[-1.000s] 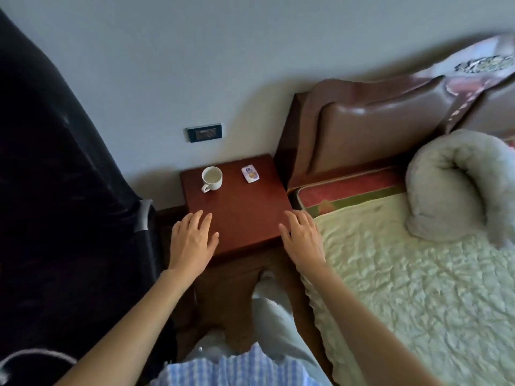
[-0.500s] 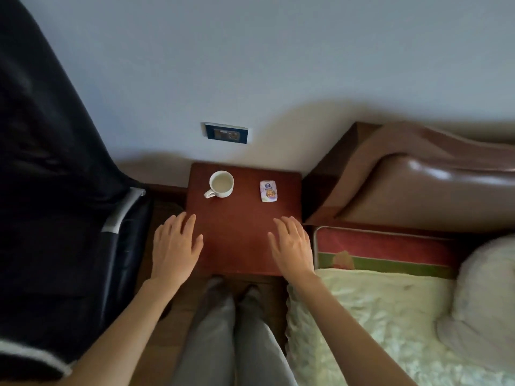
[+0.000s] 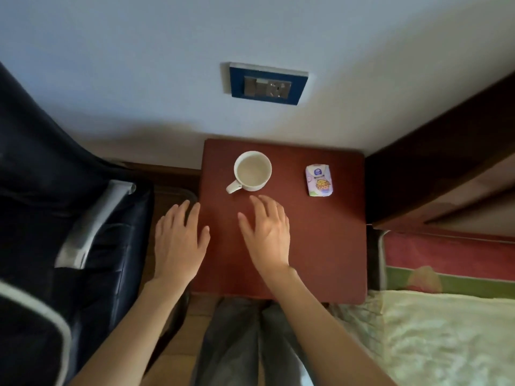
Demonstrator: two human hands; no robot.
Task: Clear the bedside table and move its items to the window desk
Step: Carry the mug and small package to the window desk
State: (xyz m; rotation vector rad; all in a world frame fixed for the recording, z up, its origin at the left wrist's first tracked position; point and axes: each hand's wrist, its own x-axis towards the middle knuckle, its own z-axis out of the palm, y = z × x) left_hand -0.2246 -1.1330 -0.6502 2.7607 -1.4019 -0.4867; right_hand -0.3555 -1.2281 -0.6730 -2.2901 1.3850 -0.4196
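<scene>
A red-brown bedside table (image 3: 320, 246) stands against the wall. On its far left part sits a white mug (image 3: 252, 170), handle pointing toward me and left. A small pale purple packet (image 3: 319, 180) with a cartoon print lies flat at the far right. My right hand (image 3: 267, 235) hovers over the table's middle, fingers spread, fingertips just short of the mug. Over the table's left edge is my left hand (image 3: 178, 240), fingers apart and holding nothing.
A dark blue chair (image 3: 69, 218) with a grey armrest crowds the table's left side. The bed (image 3: 446, 330) with a pale green cover and a brown headboard (image 3: 446, 168) flanks the right. A blue socket plate (image 3: 267, 83) is on the wall above. My legs stand below the table.
The view has come closer and more directly over the table. My right hand has shifted left from the table's right side toward the mug. My left hand stays at the left edge.
</scene>
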